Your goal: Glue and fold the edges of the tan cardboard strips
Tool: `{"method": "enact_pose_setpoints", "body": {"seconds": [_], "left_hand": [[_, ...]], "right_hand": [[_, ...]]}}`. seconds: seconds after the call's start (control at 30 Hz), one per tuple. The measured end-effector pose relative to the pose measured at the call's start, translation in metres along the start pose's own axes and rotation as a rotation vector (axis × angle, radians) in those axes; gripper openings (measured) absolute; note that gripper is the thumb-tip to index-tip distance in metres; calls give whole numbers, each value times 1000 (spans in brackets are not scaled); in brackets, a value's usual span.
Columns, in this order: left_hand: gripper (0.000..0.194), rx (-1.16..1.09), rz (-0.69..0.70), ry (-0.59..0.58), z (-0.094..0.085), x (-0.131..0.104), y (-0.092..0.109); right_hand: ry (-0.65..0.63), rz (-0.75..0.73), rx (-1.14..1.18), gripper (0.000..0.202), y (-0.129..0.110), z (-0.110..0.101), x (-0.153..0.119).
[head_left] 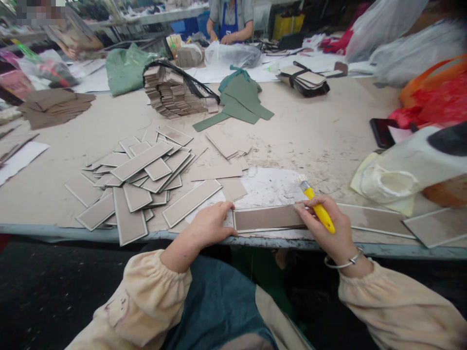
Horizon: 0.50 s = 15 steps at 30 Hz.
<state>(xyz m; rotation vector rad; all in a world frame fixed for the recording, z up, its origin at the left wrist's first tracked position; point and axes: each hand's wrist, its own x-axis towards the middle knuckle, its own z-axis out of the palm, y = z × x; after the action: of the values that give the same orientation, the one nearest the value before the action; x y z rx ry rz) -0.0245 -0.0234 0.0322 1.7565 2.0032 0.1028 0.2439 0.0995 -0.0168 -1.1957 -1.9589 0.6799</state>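
Note:
A long brown strip with a pale border [268,218] lies along the table's front edge. My left hand [207,224] grips its left end, with fingertips above and thumb at the near corner. My right hand [330,228] is closed around a paintbrush with a yellow handle [321,213]; its bristles, coated in something whitish, point up and away. The fingertips of that hand also touch the strip near its right end. Under the strip is a stained white sheet [270,187]. Another bordered strip [375,219] extends to the right, partly behind my right hand.
Left of me is a loose heap of bordered pieces [140,163]. Plain pieces [219,171] lie beyond the sheet. Farther back are a bundled stack [175,92] and green pieces [242,97]. A white jug on its side [412,160] and a phone [382,132] are at right. People work across the table.

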Motion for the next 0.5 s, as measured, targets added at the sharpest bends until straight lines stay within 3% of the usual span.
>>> {"method": "enact_pose_setpoints", "body": {"seconds": [0.5], "left_hand": [[48,-19,-9,15,-1,0,2]], "right_hand": [[-22,-6,-16,25,1,1,0]]}}
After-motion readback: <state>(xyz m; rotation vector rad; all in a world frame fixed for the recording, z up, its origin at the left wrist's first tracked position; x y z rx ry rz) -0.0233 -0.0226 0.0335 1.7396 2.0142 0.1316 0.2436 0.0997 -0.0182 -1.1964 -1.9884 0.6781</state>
